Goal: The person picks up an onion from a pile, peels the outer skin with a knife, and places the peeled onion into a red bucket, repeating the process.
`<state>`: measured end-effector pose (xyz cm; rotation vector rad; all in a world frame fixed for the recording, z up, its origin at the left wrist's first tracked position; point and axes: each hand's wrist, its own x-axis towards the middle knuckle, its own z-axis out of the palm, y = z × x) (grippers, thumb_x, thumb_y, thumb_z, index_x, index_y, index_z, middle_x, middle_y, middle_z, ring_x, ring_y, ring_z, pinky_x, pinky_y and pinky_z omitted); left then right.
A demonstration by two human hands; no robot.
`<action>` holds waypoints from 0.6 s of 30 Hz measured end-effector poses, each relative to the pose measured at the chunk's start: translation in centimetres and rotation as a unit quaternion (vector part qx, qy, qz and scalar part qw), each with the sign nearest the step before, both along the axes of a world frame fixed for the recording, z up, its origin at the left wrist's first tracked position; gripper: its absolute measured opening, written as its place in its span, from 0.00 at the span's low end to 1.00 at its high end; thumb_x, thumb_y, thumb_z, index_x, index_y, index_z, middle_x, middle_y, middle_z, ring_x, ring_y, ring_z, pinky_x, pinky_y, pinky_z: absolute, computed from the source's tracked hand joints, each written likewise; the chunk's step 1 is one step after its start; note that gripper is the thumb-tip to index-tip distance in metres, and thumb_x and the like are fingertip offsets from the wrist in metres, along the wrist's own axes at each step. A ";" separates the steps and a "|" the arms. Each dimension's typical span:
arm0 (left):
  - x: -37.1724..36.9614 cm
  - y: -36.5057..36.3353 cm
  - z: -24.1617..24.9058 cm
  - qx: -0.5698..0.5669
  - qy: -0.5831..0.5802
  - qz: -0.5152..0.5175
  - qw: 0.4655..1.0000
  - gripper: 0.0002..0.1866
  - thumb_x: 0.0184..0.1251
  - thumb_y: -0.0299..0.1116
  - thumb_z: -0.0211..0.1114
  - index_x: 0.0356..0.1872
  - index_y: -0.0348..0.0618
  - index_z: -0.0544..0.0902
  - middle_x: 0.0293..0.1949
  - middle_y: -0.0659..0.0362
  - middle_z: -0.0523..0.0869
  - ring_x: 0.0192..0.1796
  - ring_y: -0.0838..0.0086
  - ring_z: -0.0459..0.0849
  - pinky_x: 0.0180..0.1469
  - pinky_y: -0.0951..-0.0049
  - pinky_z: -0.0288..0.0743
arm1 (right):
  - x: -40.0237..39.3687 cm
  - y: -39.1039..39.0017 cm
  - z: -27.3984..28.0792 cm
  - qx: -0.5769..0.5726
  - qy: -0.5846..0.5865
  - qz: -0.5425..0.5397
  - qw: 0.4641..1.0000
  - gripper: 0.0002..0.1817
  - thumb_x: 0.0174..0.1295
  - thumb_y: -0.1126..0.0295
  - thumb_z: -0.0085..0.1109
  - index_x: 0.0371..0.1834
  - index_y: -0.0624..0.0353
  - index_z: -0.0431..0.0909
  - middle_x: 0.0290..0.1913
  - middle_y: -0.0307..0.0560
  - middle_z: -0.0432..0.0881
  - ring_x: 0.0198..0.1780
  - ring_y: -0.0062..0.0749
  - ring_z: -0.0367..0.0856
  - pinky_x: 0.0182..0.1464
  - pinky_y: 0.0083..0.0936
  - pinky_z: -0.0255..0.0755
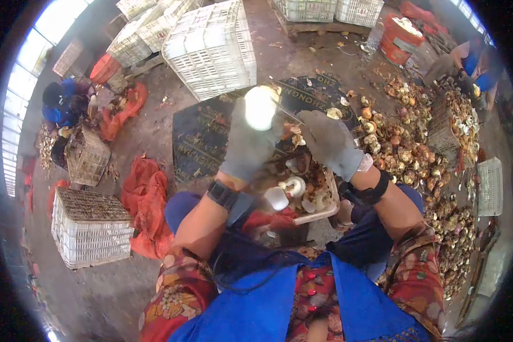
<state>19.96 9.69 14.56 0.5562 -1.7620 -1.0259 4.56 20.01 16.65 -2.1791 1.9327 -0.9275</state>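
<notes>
A bright white peeled onion (261,108) is held up in my gloved left hand (249,142), its surface partly washed out by glare. In my gloved right hand (329,142) is a small knife (290,115), its thin blade pointing toward the onion and its handle hidden by the fingers. Scraps of skin hang in the space between the hands. Below them, between my legs, sits a pale plastic basket (323,213) with peeled pieces (276,199) and peelings.
Many unpeeled onions (404,151) are heaped on the floor at right. A dark printed sheet (196,139) lies ahead. White crates (211,51) stand ahead and at left (94,239), near red mesh sacks (145,196). Other people (65,105) work at both sides, beside a red bucket (398,45).
</notes>
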 end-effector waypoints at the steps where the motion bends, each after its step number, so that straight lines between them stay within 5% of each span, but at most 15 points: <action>1: 0.0 -0.1 -0.1 0.011 0.005 -0.006 1.000 0.18 0.63 0.31 0.67 0.53 0.36 0.78 0.46 0.51 0.82 0.49 0.60 0.80 0.53 0.64 0.74 | 0.2 0.2 0.3 0.010 0.084 -0.041 0.996 0.09 0.68 0.71 0.50 0.48 0.58 0.75 0.36 0.55 0.81 0.37 0.52 0.82 0.37 0.40 0.76; 11: 0.4 -0.4 -0.5 0.155 0.063 -0.116 0.979 0.19 0.67 0.32 0.64 0.57 0.36 0.75 0.49 0.52 0.80 0.52 0.63 0.79 0.55 0.65 0.73 | -0.3 -0.6 -2.5 0.090 0.161 -0.127 0.975 0.05 0.64 0.75 0.49 0.41 0.58 0.71 0.36 0.54 0.80 0.37 0.50 0.83 0.37 0.41 0.78; 14: 0.4 -0.4 -0.6 0.212 0.092 -0.157 0.960 0.20 0.68 0.32 0.63 0.58 0.36 0.75 0.51 0.52 0.80 0.53 0.64 0.79 0.56 0.66 0.73 | -0.1 -0.5 -1.5 -0.004 0.047 -0.048 0.998 0.05 0.65 0.74 0.50 0.42 0.58 0.74 0.34 0.56 0.80 0.35 0.48 0.83 0.34 0.38 0.76; 16: 0.5 -0.4 -0.6 0.255 0.113 -0.187 0.942 0.20 0.68 0.32 0.63 0.59 0.36 0.74 0.51 0.53 0.80 0.54 0.64 0.78 0.57 0.66 0.73 | -0.7 -1.1 -1.9 -0.094 -0.062 0.103 0.988 0.08 0.67 0.70 0.53 0.44 0.60 0.77 0.30 0.50 0.81 0.29 0.35 0.80 0.29 0.29 0.71; 17: 0.4 -0.4 -0.7 0.272 0.121 -0.199 0.934 0.20 0.69 0.32 0.62 0.59 0.36 0.74 0.52 0.53 0.80 0.54 0.64 0.78 0.57 0.66 0.73 | -1.0 -0.9 -1.8 -0.095 -0.061 0.103 0.988 0.08 0.67 0.70 0.53 0.44 0.60 0.77 0.30 0.50 0.81 0.29 0.35 0.80 0.29 0.29 0.71; 18: 0.4 -0.3 -0.7 0.290 0.128 -0.210 0.925 0.20 0.69 0.32 0.62 0.59 0.36 0.74 0.52 0.53 0.80 0.54 0.65 0.78 0.57 0.66 0.73 | -1.2 -0.7 -1.3 0.031 -0.217 0.103 0.970 0.09 0.68 0.67 0.54 0.44 0.61 0.78 0.30 0.45 0.80 0.27 0.29 0.77 0.28 0.24 0.69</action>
